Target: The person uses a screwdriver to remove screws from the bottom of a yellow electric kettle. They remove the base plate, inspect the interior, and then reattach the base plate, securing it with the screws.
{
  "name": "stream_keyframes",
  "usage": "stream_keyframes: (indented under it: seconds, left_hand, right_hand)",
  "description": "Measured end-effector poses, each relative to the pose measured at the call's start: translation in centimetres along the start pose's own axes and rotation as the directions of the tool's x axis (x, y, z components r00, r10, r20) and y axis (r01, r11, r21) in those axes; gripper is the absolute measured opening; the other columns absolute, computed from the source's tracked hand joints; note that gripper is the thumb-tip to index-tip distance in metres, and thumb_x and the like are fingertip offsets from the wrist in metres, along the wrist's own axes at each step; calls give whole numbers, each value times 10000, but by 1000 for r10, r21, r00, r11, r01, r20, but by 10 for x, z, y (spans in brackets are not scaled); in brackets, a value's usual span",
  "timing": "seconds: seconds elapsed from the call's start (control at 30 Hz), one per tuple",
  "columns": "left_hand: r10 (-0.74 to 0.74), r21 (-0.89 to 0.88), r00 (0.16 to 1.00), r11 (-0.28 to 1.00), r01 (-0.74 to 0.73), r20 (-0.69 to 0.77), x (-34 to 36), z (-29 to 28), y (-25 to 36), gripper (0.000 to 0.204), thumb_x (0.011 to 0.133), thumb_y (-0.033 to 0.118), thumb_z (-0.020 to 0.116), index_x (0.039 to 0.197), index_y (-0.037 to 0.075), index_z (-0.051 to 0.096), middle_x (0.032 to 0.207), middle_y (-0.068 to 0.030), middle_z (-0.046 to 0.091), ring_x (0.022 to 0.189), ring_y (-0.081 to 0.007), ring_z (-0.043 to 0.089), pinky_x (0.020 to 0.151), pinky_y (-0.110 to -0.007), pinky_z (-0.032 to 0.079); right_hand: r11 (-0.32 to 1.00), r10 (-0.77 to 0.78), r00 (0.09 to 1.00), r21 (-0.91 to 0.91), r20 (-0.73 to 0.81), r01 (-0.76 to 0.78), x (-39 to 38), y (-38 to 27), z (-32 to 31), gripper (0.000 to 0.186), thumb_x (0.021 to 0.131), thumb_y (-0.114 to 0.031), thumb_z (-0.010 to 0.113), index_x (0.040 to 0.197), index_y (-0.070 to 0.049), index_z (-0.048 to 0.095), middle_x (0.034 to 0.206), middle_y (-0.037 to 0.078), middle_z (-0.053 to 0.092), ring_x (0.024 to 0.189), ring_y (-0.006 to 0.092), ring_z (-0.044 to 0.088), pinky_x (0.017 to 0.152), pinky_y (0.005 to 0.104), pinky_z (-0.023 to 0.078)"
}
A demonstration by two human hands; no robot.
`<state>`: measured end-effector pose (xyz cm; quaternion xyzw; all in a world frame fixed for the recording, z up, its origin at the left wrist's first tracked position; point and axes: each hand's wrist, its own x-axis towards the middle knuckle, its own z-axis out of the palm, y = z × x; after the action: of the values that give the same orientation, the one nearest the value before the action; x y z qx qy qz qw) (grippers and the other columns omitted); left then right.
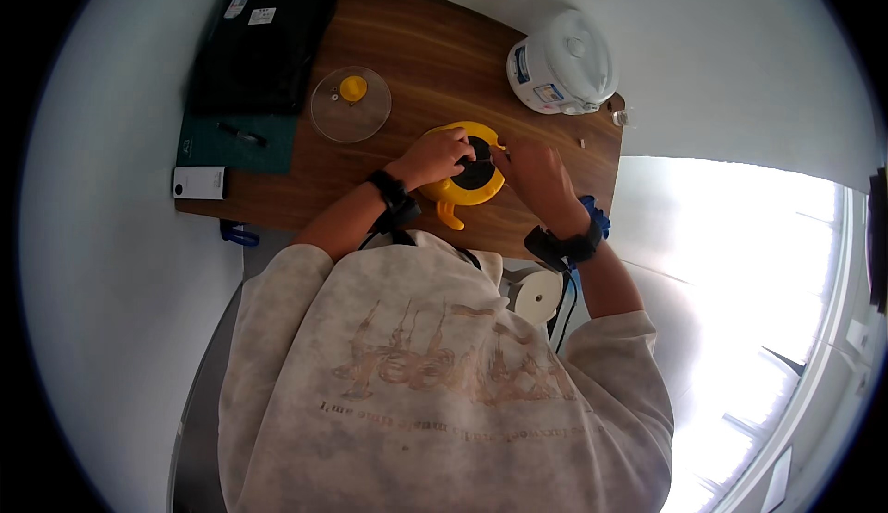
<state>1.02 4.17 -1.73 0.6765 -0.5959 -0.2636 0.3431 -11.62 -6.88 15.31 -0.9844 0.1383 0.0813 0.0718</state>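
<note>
A round yellow pan-like appliance (494, 134) with a dark inner surface sits on the wooden table in front of me, its yellow handle (450, 216) pointing toward my body. My left hand (446, 156) is over its left side, fingers curled in over the dark middle. From the right, my right hand (536, 176) reaches to the rim with its fingers pinched together. Something thin shows between the two hands, too small to name. To the left lies a clear round lid (374, 117) with a yellow knob-like piece (352, 88) and tiny loose parts on it.
At the far left a black flat appliance (250, 60) rests partly on a green mat (277, 148) holding a dark pen (242, 134). A white box-shaped device (200, 183) sits at the left edge. A white rice cooker (564, 61) and a small clear container (622, 118) stand far right.
</note>
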Motion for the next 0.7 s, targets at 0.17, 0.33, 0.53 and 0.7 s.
stream_keyframes:
  seconds: [0.17, 0.33, 0.53, 0.7]
  left_hand:
    - [-16, 15, 1000, 1000, 16, 5, -1, -4, 4, 266, 815, 133, 779, 1073, 140, 711, 1076, -56, 602, 1025, -260, 625, 873, -400, 526]
    - [4, 15, 1000, 1000, -4, -7, 0, 2, -4, 279, 812, 133, 781, 1080, 143, 707, 1069, -54, 597, 1029, -259, 622, 877, -400, 521]
    - [-17, 5, 1000, 1000, 17, 14, 1, -1, 2, 282, 820, 130, 779, 1090, 142, 701, 1069, -56, 595, 1037, -259, 619, 889, -396, 518]
    - [-14, 16, 1000, 1000, 13, 18, 0, -1, 0, 295, 824, 135, 778, 1107, 148, 694, 1082, -56, 598, 1041, -261, 623, 890, -396, 522]
  right_hand:
    - [963, 265, 964, -52, 36, -263, 6, -12, -10, 342, 961, -328, 641, 1142, -49, 561, 728, 184, 678, 690, 393, 683, 616, 497, 547]
    - [980, 175, 980, 73, 95, -182, -10, 0, -20, 405, 900, -274, 684, 1199, -53, 524, 827, 216, 675, 787, 416, 680, 699, 496, 551]
    - [964, 16, 999, 266, -37, -6, -27, 9, -11, 354, 877, -107, 680, 1173, -42, 499, 1050, 193, 622, 907, 421, 659, 750, 470, 551]
    - [984, -13, 999, 180, -29, 18, -26, 5, -18, 320, 923, -226, 684, 1128, -51, 510, 1000, 162, 639, 860, 398, 670, 708, 460, 557]
